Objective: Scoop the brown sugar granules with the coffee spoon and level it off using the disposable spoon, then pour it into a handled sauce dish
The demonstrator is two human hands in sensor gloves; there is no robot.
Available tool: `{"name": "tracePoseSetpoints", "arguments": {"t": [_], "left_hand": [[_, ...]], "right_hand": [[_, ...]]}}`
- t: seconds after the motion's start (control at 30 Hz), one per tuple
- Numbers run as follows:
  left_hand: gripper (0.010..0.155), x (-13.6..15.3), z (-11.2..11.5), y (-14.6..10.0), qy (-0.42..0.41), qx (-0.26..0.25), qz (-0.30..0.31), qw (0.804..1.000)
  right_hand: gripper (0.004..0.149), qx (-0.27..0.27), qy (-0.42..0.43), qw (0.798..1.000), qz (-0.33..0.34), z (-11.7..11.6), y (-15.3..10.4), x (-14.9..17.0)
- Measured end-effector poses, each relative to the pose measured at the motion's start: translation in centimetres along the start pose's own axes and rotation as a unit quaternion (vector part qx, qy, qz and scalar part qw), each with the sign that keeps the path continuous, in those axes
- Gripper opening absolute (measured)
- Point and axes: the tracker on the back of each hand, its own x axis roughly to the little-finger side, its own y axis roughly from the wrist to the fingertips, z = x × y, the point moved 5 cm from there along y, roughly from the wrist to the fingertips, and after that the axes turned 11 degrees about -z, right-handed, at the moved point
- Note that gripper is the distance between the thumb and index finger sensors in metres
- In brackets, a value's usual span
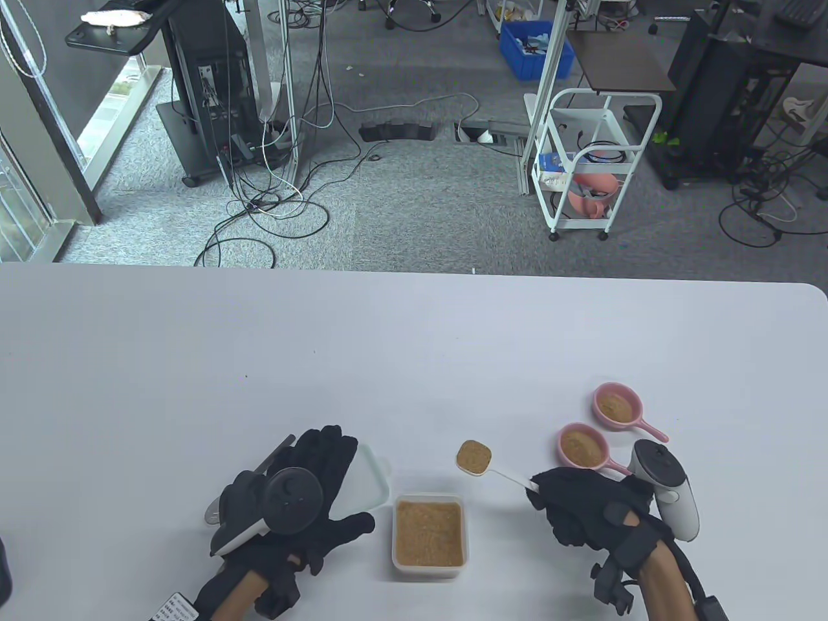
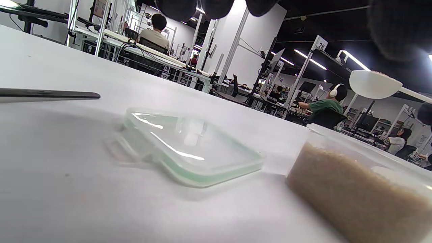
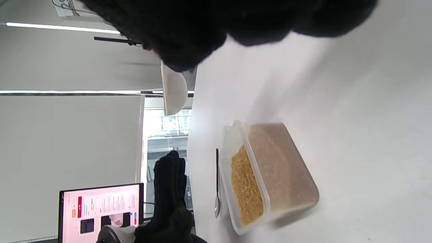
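My right hand pinches the handle of a white disposable spoon heaped with brown sugar. The spoon hangs above the table between the clear sugar container and two pink handled sauce dishes, both holding sugar. In the right wrist view the spoon's bowl shows just under my fingers. My left hand lies flat and open over a clear lid. A metal coffee spoon lies on the table, partly hidden under that hand; its handle shows in the left wrist view.
The container stands just right of the lid, nearly full of sugar. The metal spoon lies alongside the container's left. The table's far edge is well beyond the objects.
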Motion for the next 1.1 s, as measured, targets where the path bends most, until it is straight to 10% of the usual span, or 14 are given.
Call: {"name": "tracePoseSetpoints", "arguments": {"t": [0.53,1.1], "left_hand": [[0.103,-0.4,1.1,0.4,0.017,0.027,0.007,0.999],[0.102,-0.7,1.5,0.4,0.025,0.042,0.006,0.999]], "right_hand": [[0.045,0.208,0.166,0.963,0.036,8.5,-4.0,1.6],[0.045,0.356,0.244,0.902,0.026,12.4,-5.4,4.9]]}}
